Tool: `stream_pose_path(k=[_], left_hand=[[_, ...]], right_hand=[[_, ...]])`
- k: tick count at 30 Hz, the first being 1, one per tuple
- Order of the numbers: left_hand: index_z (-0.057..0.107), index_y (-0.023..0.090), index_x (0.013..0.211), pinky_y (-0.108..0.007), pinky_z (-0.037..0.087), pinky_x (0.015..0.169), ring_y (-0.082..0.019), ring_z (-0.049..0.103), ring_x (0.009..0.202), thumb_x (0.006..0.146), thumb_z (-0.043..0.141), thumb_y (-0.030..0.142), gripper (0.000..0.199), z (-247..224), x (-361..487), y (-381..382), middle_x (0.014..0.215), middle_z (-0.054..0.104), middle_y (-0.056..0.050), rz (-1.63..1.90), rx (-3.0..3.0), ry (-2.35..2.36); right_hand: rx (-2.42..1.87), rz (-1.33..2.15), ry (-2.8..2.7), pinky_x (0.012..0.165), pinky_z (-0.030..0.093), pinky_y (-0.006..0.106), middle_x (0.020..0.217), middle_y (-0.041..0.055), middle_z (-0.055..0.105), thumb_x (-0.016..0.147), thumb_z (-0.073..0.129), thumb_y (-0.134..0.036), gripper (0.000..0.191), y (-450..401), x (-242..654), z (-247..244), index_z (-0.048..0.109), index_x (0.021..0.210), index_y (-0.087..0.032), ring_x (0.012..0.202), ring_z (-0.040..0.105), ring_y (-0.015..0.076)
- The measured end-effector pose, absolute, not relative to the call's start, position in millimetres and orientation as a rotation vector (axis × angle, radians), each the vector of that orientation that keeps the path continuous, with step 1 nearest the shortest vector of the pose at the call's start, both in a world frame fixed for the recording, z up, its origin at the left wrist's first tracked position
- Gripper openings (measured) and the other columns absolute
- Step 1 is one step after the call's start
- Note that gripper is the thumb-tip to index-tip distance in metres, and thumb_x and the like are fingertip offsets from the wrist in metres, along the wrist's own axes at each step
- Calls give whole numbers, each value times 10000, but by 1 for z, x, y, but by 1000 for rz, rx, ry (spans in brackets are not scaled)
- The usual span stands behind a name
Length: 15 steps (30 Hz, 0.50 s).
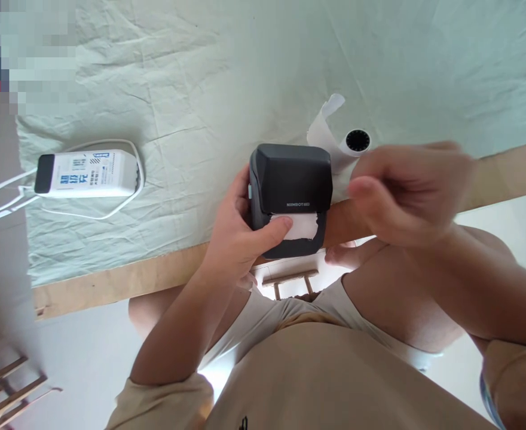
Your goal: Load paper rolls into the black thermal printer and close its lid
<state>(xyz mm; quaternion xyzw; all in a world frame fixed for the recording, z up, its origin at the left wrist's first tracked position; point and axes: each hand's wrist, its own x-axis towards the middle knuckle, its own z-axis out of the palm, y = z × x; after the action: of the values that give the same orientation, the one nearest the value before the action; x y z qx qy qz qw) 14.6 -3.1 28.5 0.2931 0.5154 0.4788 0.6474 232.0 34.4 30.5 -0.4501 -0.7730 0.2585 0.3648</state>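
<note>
A dark grey label printer (pixel 295 176) marked NIIMBOT is at the table's front edge, its lower end reaching past it. My left hand (pixel 240 230) is closed round its left side, with the thumb on white paper (pixel 306 228) that shows at its slot. Right of the printer, my right hand (pixel 413 191) is raised with curled fingers, blurred by motion; whether anything is inside them is hidden. Just beyond that hand lies a white paper roll (pixel 342 156) with a dark round end and a loose curling strip (pixel 323 122).
A white power strip (pixel 88 173) with Chinese print lies on the left, its white cable looped round it. Pale green cloth (pixel 191 89) covers the table, whose wooden edge (pixel 124 278) is bare. Wooden rack-like pieces (pixel 12 388) stand on the floor at lower left.
</note>
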Motion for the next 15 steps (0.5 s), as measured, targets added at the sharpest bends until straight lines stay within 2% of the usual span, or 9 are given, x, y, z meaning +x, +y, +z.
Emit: stream_pose_path(k=[1,3,5,7,12,15], left_hand=[[739,254,1302,-390,713,875,-380,829,1168,672,1020,245,690,27,14,-3,1218,843,-92,1098,657,1165],[745,246,1262,-430,720,870,-404,837,1146,679,1058,370,673,25,13,-3,1192,843,-108,1112,638,1136],[762,230,1211,-449,720,807,-408,852,1063,711,1047,528,648,24,11,-2,1133,844,-123,1097,633,1110],[782,219,1171,-433,702,723,-391,858,972,754,1012,598,609,23,10,-1,1072,843,-127,1066,643,1103],[801,222,1085,-340,650,660,-292,830,851,856,956,467,369,23,11,1,965,838,-79,1088,672,1122],[806,226,1061,-321,633,649,-262,812,811,882,935,434,303,21,11,0,925,824,-60,1093,676,1142]], right_hand=[[-1129,719,-1976,467,277,282,503,-57,355,1028,668,-408,505,35,228,31,457,608,-223,479,334,80],[-1121,887,-1980,433,208,283,485,-70,257,1018,696,-414,603,36,222,29,356,560,-221,459,245,65],[-1181,1062,-1971,422,183,282,493,-70,236,1020,702,-489,672,38,220,26,300,551,-226,463,229,62],[-1216,1139,-1950,422,182,279,496,-70,232,1000,720,-550,708,40,220,23,285,547,-226,470,227,60],[-1264,1169,-1914,429,169,288,480,-65,243,950,786,-569,721,42,221,21,349,500,-213,471,251,58],[-1308,1175,-1891,439,142,304,494,-63,186,946,796,-562,776,43,221,20,276,491,-209,489,205,58]])
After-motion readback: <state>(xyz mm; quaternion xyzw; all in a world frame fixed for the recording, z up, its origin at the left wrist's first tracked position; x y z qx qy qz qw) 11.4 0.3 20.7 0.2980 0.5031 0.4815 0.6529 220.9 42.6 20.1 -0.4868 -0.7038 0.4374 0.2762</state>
